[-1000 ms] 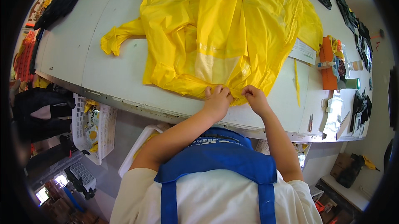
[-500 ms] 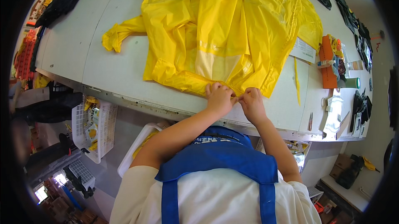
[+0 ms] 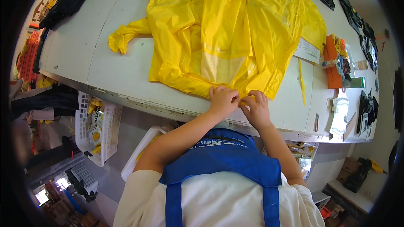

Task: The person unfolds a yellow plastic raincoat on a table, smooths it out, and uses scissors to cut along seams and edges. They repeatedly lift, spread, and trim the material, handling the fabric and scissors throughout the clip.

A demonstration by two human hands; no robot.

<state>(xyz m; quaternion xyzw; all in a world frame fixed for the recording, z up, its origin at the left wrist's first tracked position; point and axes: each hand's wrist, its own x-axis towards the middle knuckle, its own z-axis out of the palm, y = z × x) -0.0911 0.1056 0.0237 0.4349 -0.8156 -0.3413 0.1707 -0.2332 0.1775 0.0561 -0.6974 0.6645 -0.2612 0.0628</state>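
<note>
A yellow rain jacket (image 3: 227,29) lies spread over the white table, one sleeve (image 3: 128,33) stretched out to the left. Its lower hem reaches the near table edge, where both hands work close together. My left hand (image 3: 224,102) is closed on the hem, fingers curled over the yellow cloth. Just beside it, my right hand (image 3: 256,108) pinches the same hem with thumb and fingers. What lies between the fingertips is too small to make out. A pale mesh lining (image 3: 214,67) shows inside the jacket's open front above the hands.
At right stand an orange box (image 3: 334,69) of small items, a green roll (image 3: 357,82), a small cutter (image 3: 316,122) and a yellow strip (image 3: 301,82). A printed sheet (image 3: 308,51) lies partly under the jacket. White baskets (image 3: 110,134) stand below the table's edge (image 3: 139,106).
My right hand's fingers have spread a little and lifted at the hem. My left hand stays on the cloth. The view has shifted slightly; the person at the far left has moved.
</note>
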